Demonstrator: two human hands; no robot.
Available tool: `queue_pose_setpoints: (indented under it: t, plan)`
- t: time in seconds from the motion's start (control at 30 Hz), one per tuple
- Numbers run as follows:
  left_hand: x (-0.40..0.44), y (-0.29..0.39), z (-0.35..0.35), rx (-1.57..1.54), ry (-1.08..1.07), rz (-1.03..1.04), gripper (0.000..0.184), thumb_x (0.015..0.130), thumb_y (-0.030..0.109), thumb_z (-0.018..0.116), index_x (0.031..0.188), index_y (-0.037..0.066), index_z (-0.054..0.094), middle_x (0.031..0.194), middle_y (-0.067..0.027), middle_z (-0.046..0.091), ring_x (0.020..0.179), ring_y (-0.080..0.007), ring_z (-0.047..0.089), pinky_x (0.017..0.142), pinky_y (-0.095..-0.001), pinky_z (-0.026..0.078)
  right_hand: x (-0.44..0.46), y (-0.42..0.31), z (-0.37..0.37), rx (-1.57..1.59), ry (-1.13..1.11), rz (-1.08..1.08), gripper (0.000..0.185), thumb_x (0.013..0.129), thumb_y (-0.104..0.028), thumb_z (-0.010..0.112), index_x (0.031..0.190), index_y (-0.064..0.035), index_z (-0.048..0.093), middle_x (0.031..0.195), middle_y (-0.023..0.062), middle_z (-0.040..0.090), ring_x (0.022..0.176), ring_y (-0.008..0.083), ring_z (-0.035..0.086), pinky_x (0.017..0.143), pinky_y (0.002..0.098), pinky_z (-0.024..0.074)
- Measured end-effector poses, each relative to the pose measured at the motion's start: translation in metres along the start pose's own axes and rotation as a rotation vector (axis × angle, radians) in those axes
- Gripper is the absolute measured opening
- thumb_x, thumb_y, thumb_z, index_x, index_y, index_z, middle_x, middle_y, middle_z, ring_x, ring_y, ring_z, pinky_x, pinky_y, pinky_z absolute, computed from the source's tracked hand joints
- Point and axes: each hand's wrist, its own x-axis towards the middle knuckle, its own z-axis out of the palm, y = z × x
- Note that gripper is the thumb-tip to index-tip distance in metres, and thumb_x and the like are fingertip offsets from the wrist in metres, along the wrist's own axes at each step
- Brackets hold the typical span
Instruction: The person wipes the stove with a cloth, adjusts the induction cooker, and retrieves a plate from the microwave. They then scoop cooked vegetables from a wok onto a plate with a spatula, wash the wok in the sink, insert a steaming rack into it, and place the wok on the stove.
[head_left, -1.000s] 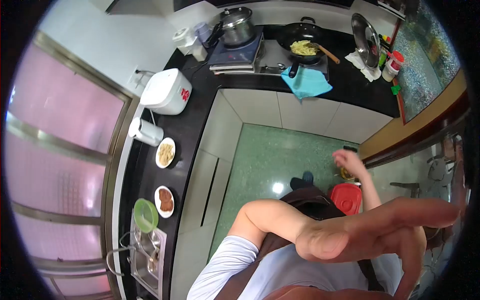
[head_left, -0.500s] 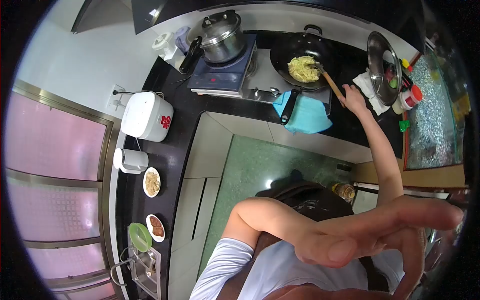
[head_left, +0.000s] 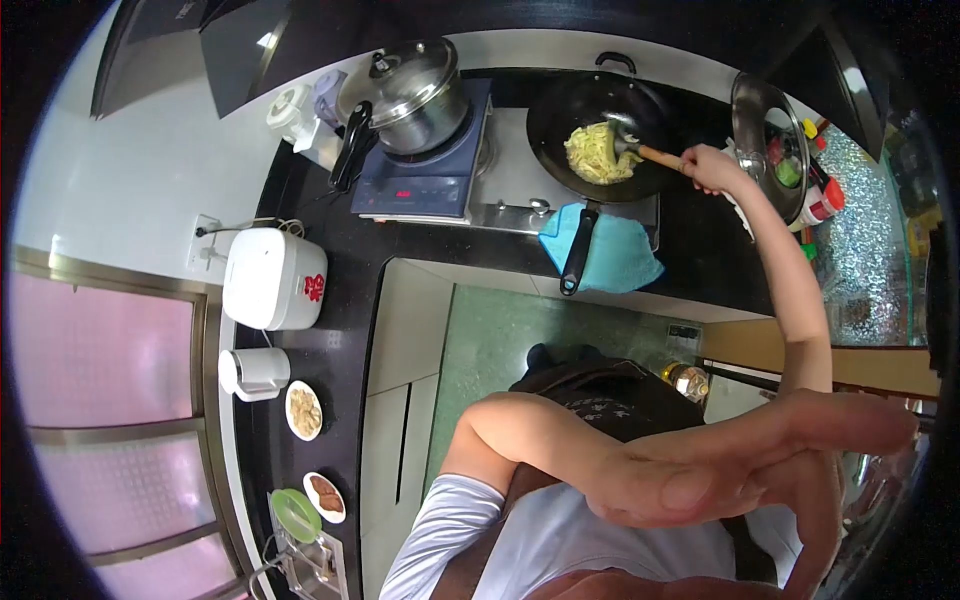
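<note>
I cannot see the end of the tan wooden-handled spatula (head_left: 658, 156) inside the right hand (head_left: 712, 168); its blade is partly obscured by the pale shredded food (head_left: 592, 155) in the round black wok (head_left: 650, 108). The left hand (head_left: 690, 470) looms blurred near the lens, and I cannot tell whether it holds anything. I find the red display on the dark-blue flat cooker (head_left: 420, 197) and the lettering on the black fabric apron (head_left: 650, 415) too small to read. The bottom edge cuts off the rectangular steel sink (head_left: 338, 577).
</note>
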Motion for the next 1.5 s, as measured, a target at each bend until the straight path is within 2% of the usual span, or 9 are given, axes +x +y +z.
queue_pose_setpoints:
  t: [0.07,0.37,0.57,0.77,0.87,0.93,1.13,1.33,1.5]
  plan:
    - [0.0,0.012,-0.004,0.004,-0.057,-0.029,0.097,0.088,0.061,0.043,0.143,-0.01,0.006,0.089,-0.0119,0.058,0.084,-0.0207,0.06,0.077,-0.0279,0.043,-0.004,-0.016,-0.016,-0.464,0.181,-0.189,0.026,0.081,-0.027,0.064,0.105,-0.0163,0.069,0.079,0.0098,0.068,0.074,0.0253,0.066,0.067,0.0399,0.0506]
    - [-0.002,0.048,-0.008,-0.041,-0.075,0.002,0.096,0.088,0.06,0.044,0.142,-0.009,0.007,0.092,-0.0131,0.059,0.085,-0.0197,0.06,0.079,-0.0284,0.043,-0.001,-0.139,-0.007,-1.134,-0.117,-0.191,0.042,0.072,-0.044,0.073,0.091,-0.0064,0.072,0.09,0.0116,0.07,0.085,0.0282,0.067,0.073,0.0382,0.0532]
    - [-0.005,0.052,-0.019,-0.008,-0.108,-0.009,0.086,0.091,0.057,0.041,0.142,-0.006,0.014,0.103,-0.016,0.056,0.096,-0.0224,0.056,0.087,-0.0333,0.04,0.018,-0.135,-0.026,-0.832,0.126,-0.064,0.033,0.08,-0.031,0.067,0.087,0.0002,0.069,0.091,0.0151,0.069,0.087,0.0308,0.067,0.074,0.0395,0.0534]
    - [-0.057,0.095,-0.122,1.561,0.167,-0.15,0.05,0.085,0.013,0.059,0.131,0.002,0.042,0.116,-0.0132,0.053,0.113,-0.029,0.049,0.099,-0.0389,0.035,0.002,-0.089,-0.035,-1.12,0.013,-0.122,0.048,0.073,-0.061,0.064,0.082,-0.0146,0.073,0.081,0.0119,0.069,0.082,0.0298,0.067,0.072,0.0402,0.0511]
    - [-0.104,0.107,-0.194,2.334,0.511,-0.24,0.058,0.077,0.01,0.065,0.129,0.001,0.041,0.116,-0.0187,0.05,0.107,-0.0378,0.048,0.092,-0.0446,0.04,-0.007,-0.095,-0.023,-1.194,-0.042,-0.133,0.017,0.081,-0.014,0.059,0.091,-0.0085,0.073,0.095,0.0117,0.07,0.091,0.025,0.068,0.073,0.0362,0.053]
    - [-0.132,0.114,-0.231,2.577,0.66,-0.394,0.063,0.077,0.016,0.067,0.131,-0.001,0.039,0.118,-0.0201,0.048,0.104,-0.0387,0.05,0.091,-0.0452,0.041,0.025,-0.077,0.0,-1.1,0.116,-0.103,0.018,0.081,-0.011,0.057,0.089,-0.0086,0.073,0.094,0.012,0.07,0.09,0.0243,0.068,0.073,0.0358,0.0534]
    - [-0.199,0.118,-0.306,2.374,0.757,-0.698,0.071,0.084,0.024,0.064,0.139,-0.004,0.029,0.108,-0.0234,0.056,0.086,-0.0334,0.062,0.068,-0.0425,0.05,0.045,-0.058,0.017,-0.927,0.612,-0.262,0.014,0.077,-0.013,0.059,0.079,-0.0079,0.071,0.08,0.0105,0.066,0.076,0.0268,0.067,0.066,0.036,0.0538]
    - [-0.202,0.12,-0.316,2.266,0.8,-0.661,0.072,0.085,0.023,0.063,0.14,-0.007,0.028,0.102,-0.0251,0.059,0.082,-0.0333,0.064,0.066,-0.0418,0.05,-0.03,-0.12,0.0,-0.979,-0.038,-0.243,0.016,0.078,-0.017,0.061,0.085,-0.0069,0.071,0.089,0.0123,0.069,0.085,0.0278,0.068,0.069,0.0392,0.0528]
    - [-0.191,0.121,-0.3,2.141,0.902,-0.764,0.074,0.083,0.023,0.065,0.141,-0.003,0.027,0.11,-0.0249,0.057,0.089,-0.0361,0.063,0.076,-0.0433,0.051,0.041,-0.103,0.031,-0.796,0.375,-0.202,0.011,0.072,-0.012,0.063,0.076,-0.0058,0.07,0.08,0.0139,0.069,0.078,0.0291,0.068,0.068,0.0389,0.0541]
